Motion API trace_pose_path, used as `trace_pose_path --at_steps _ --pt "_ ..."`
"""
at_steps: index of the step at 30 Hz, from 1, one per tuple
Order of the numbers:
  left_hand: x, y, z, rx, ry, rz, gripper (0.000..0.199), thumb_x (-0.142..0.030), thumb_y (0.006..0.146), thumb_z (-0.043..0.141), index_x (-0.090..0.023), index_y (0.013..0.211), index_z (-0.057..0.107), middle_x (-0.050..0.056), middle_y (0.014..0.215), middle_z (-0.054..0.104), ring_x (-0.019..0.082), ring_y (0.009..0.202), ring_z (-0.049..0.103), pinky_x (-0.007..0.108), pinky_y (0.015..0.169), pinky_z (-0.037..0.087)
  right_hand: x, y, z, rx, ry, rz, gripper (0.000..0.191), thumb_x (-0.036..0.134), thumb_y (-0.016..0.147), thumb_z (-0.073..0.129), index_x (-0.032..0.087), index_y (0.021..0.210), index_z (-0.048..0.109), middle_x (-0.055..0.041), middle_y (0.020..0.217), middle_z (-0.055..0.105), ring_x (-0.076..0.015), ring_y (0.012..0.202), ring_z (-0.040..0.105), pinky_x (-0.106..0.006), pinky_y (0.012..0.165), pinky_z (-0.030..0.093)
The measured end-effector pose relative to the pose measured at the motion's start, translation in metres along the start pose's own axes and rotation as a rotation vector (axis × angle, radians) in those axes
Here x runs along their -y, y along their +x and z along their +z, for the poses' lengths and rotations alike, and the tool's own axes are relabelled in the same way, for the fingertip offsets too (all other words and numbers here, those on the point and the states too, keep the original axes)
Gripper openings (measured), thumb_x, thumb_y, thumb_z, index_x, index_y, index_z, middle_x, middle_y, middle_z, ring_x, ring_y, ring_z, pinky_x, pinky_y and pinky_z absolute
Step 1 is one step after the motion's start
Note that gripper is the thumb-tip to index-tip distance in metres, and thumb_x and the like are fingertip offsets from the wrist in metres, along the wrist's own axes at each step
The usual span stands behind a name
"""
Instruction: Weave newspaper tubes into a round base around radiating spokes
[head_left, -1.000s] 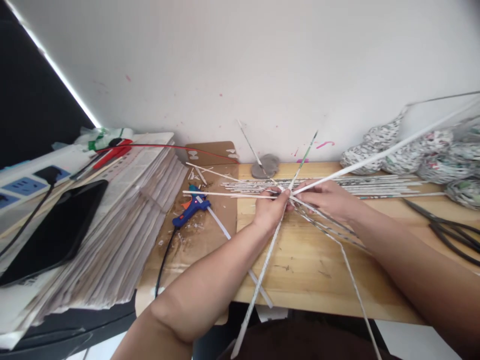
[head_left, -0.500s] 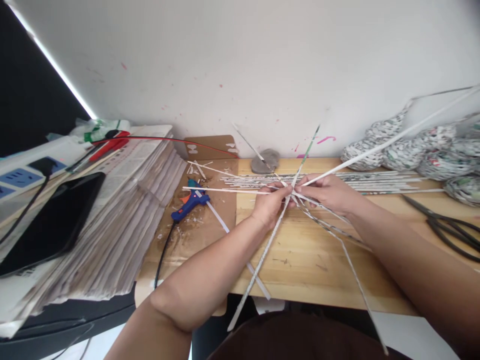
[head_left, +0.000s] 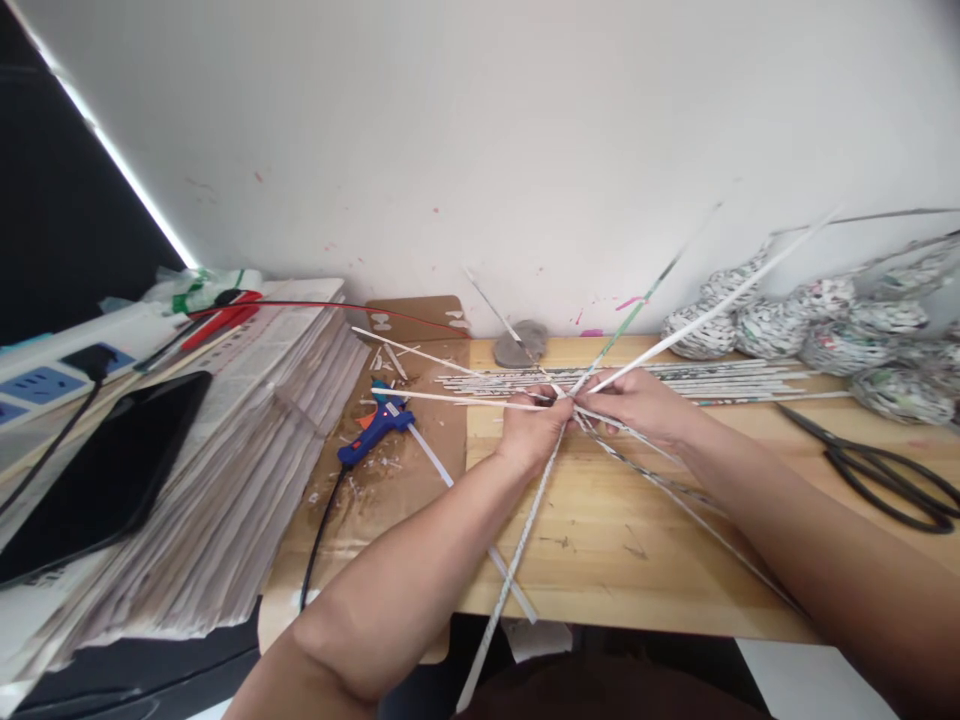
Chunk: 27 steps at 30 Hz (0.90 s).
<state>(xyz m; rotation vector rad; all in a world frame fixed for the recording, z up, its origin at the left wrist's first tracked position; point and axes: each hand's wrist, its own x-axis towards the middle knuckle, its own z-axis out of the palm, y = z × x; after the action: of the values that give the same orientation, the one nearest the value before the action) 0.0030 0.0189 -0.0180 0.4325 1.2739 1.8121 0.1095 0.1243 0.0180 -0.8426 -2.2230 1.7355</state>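
Note:
Several thin rolled newspaper sticks (head_left: 517,540) cross at one point and fan out like spokes above the wooden table. My left hand (head_left: 534,428) pinches them just left of the crossing. On the other side, my right hand (head_left: 634,403) has its fingers closed on the sticks, near a thick white one (head_left: 697,322) slanting up to the right. A green-and-grey stick (head_left: 630,315) points up and away. Some sticks run beneath my right forearm. My fingers partly cover the crossing itself.
More paper sticks (head_left: 750,380) lie behind my hands. Black scissors (head_left: 877,470) and woven paper pieces (head_left: 832,345) are at right. A blue glue gun (head_left: 375,432) rests on cardboard (head_left: 405,500), beside a newspaper stack (head_left: 277,480) bearing a black phone (head_left: 112,470). A grey stone-like lump (head_left: 520,344) sits near the wall.
The green-and-grey stick has swung to the right and leans more. The bent stick that hung at lower right now runs under my right forearm. The view has shifted slightly; both hands keep their grip.

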Motion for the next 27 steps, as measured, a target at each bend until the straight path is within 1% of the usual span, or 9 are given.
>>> trace_pose_path --at_steps 4,7,10,14,18,21,24,27 --pt "-0.001 0.001 0.000 0.007 -0.014 -0.011 0.017 -0.021 0.063 0.080 -0.016 0.069 0.065 0.001 0.064 0.066 0.013 0.057 0.062 0.025 0.059 0.052 -0.002 0.001 -0.001 0.003 0.012 -0.006 0.033 0.047 0.067 0.078 0.016 0.077 0.069 -0.0082 0.075 0.074 -0.0179 0.067 0.065 -0.023 0.046 0.043" --pt "-0.002 0.002 -0.002 0.040 -0.062 -0.018 0.023 -0.023 0.058 0.084 -0.014 0.070 0.065 0.003 0.066 0.068 0.014 0.058 0.064 0.027 0.060 0.053 -0.003 0.002 -0.003 -0.010 0.003 -0.034 0.034 0.048 0.066 0.079 0.016 0.076 0.069 -0.0072 0.073 0.073 -0.0154 0.062 0.062 -0.023 0.046 0.043" --pt "-0.002 0.002 -0.004 0.070 -0.084 -0.012 0.026 -0.023 0.056 0.085 -0.013 0.072 0.067 0.004 0.070 0.069 0.014 0.059 0.064 0.025 0.058 0.052 -0.005 0.004 -0.004 -0.012 -0.005 -0.064 0.036 0.050 0.068 0.077 0.016 0.075 0.068 -0.0063 0.069 0.071 -0.0140 0.058 0.059 -0.023 0.045 0.042" --pt "-0.001 0.003 -0.005 0.097 -0.079 -0.006 0.028 -0.021 0.054 0.085 -0.013 0.075 0.068 0.005 0.071 0.069 0.014 0.060 0.064 0.024 0.058 0.051 -0.008 0.007 -0.004 0.000 -0.016 -0.062 0.038 0.054 0.072 0.073 0.017 0.072 0.065 -0.0064 0.068 0.071 -0.0143 0.057 0.060 -0.022 0.044 0.043" --pt "-0.001 0.003 -0.004 0.087 -0.052 0.002 0.027 -0.020 0.053 0.084 -0.013 0.073 0.067 0.004 0.070 0.069 0.013 0.060 0.063 0.024 0.056 0.050 -0.010 0.009 -0.005 -0.019 -0.028 -0.077 0.039 0.056 0.071 0.072 0.018 0.071 0.064 -0.0042 0.065 0.070 -0.0148 0.056 0.060 -0.023 0.045 0.043" --pt "-0.002 0.003 -0.004 0.087 -0.054 0.005 0.028 -0.022 0.052 0.085 -0.014 0.072 0.066 0.003 0.071 0.069 0.013 0.059 0.062 0.024 0.055 0.050 -0.010 0.009 -0.003 -0.023 -0.051 -0.087 0.039 0.056 0.071 0.071 0.018 0.070 0.064 -0.0029 0.062 0.068 -0.0134 0.053 0.057 -0.023 0.044 0.042" --pt "-0.001 0.003 -0.005 0.058 -0.082 -0.012 0.033 -0.023 0.050 0.087 -0.015 0.070 0.063 0.002 0.072 0.069 0.013 0.060 0.063 0.024 0.055 0.051 -0.008 0.008 0.000 -0.046 -0.068 -0.098 0.038 0.055 0.073 0.069 0.017 0.070 0.066 -0.0015 0.059 0.066 -0.0124 0.050 0.053 -0.023 0.043 0.040" --pt "0.000 0.004 -0.006 0.025 -0.086 -0.008 0.033 -0.022 0.048 0.088 -0.014 0.068 0.063 0.002 0.071 0.069 0.013 0.061 0.063 0.023 0.056 0.052 -0.005 0.005 0.002 -0.070 -0.075 -0.061 0.034 0.050 0.073 0.070 0.016 0.076 0.069 -0.0026 0.065 0.068 -0.0140 0.056 0.057 -0.023 0.046 0.043"
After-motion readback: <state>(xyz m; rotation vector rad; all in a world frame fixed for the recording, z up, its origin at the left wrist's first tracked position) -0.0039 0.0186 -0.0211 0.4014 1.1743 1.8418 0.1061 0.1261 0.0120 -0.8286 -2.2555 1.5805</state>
